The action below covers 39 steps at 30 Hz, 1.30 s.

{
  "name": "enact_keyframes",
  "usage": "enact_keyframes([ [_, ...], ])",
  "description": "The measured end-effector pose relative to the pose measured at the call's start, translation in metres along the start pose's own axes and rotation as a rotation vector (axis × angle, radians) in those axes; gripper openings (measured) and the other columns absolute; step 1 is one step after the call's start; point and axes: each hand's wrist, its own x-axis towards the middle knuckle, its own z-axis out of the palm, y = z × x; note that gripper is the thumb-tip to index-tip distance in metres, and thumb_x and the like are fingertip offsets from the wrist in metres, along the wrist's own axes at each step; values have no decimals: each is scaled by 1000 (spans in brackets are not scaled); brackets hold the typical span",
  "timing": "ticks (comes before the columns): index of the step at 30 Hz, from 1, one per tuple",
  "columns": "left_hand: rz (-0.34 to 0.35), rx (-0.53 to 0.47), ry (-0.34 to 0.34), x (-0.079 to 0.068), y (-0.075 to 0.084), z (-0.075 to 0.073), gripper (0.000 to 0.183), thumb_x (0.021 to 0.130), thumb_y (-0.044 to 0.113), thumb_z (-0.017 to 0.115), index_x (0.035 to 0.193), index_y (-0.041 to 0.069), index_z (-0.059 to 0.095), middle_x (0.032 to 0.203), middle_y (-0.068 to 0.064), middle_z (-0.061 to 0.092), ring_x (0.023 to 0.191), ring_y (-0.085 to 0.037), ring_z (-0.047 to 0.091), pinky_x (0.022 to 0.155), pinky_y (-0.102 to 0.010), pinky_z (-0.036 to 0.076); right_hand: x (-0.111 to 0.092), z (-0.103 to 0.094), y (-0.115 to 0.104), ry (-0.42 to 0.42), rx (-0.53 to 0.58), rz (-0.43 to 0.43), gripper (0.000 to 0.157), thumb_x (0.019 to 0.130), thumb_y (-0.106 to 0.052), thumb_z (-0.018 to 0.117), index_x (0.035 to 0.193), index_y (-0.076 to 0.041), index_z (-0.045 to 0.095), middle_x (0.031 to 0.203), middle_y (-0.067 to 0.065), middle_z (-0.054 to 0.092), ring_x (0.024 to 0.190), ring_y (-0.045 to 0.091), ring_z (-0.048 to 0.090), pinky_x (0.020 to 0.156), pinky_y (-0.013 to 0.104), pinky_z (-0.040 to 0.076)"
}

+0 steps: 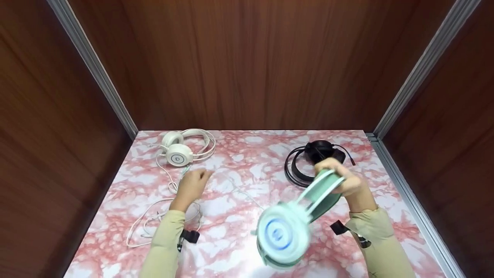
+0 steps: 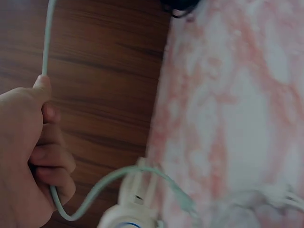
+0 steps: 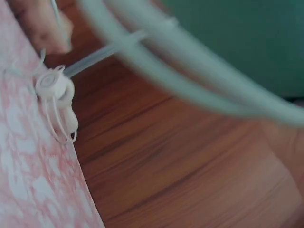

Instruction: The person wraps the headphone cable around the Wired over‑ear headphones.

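Note:
My right hand grips mint-green headphones by the headband, holding them up over the right half of the table with the ear cups hanging toward the lower middle. In the right wrist view the headband's thin rails are blurred across the top. Curled fingers of my left hand hold a pale green cable, which leaves the fist at both top and bottom in the left wrist view. That hand is raised in front of the white headphones.
A black headset with a microphone lies at the back right, behind my right hand. Loose white cable is coiled on the left of the red-and-white marbled table. Brown wood-grain panels enclose the back and sides.

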Motion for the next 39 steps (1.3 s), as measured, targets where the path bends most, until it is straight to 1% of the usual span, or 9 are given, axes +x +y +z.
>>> enact_keyframes([
  [4, 136, 109, 208, 3, 31, -21, 48, 93, 40, 65, 58, 17, 40, 50, 4, 35, 46, -19, 36, 45, -38, 32, 9, 12, 3, 12, -529, 343, 26, 65, 9, 60, 90, 2, 54, 75, 3, 54, 61, 9, 50, 49, 25, 43],
  [8, 280, 202, 399, -8, 59, -28, 46, 87, 35, 73, 57, 16, 43, 50, 2, 41, 44, -22, 41, 42, -40, 36, 17, 30, 21, 177, -963, 699, 22, 63, -1, 65, 76, -15, 55, 64, -10, 49, 55, 5, 46, 48, 25, 41],
  [11, 363, 149, 446, -21, 76, -22, 46, 85, 27, 75, 57, 15, 42, 50, 3, 40, 43, -18, 38, 41, -34, 34, 18, 35, 42, 430, -1200, 711, 20, 62, -4, 66, 72, -17, 54, 60, -12, 44, 52, 6, 41, 46, 26, 37],
  [16, 410, -108, 378, -36, 99, -3, 41, 90, 15, 70, 59, 15, 43, 53, 8, 37, 47, -6, 32, 43, -24, 29, 13, 36, 73, 867, -1407, 489, 16, 61, -4, 68, 69, -12, 57, 55, -11, 43, 48, 10, 39, 44, 29, 34],
  [19, 353, -251, 290, -45, 107, 12, 38, 96, 12, 60, 62, 15, 43, 56, 11, 34, 49, -3, 32, 44, -21, 26, 12, 36, 85, 1088, -1405, 403, 14, 63, -2, 69, 70, -8, 58, 55, -8, 44, 50, 14, 40, 47, 29, 34],
  [23, 256, -380, 150, -63, 109, 44, 34, 100, 9, 52, 68, 15, 43, 58, 12, 34, 50, -3, 32, 44, -19, 26, 21, 41, 83, 1344, -1268, 322, 12, 67, 6, 65, 74, -1, 59, 59, -4, 43, 57, 14, 40, 53, 26, 32],
  [29, 233, -545, -17, -87, 79, 87, 37, 105, 8, 41, 68, 8, 35, 58, 10, 28, 48, 0, 24, 44, -17, 22, 22, 35, 61, 1571, -1017, 249, 17, 69, 14, 59, 71, -3, 53, 59, -5, 39, 56, 9, 38, 51, 23, 32],
  [35, 234, -583, 32, -89, 64, 81, 37, 101, -3, 44, 65, 1, 33, 55, -1, 24, 51, -2, 19, 47, -19, 19, 4, 18, 43, 1676, -860, 95, 20, 66, 19, 55, 71, -1, 54, 60, -1, 45, 55, 9, 42, 48, 22, 36],
  [39, 222, -566, -26, -84, 65, 74, 37, 102, 1, 44, 66, 1, 34, 55, 1, 24, 50, -2, 18, 46, -19, 19, 0, 18, 40, 1695, -798, 19, 18, 65, 20, 53, 70, 2, 53, 60, 2, 47, 55, 10, 45, 46, 22, 38],
])
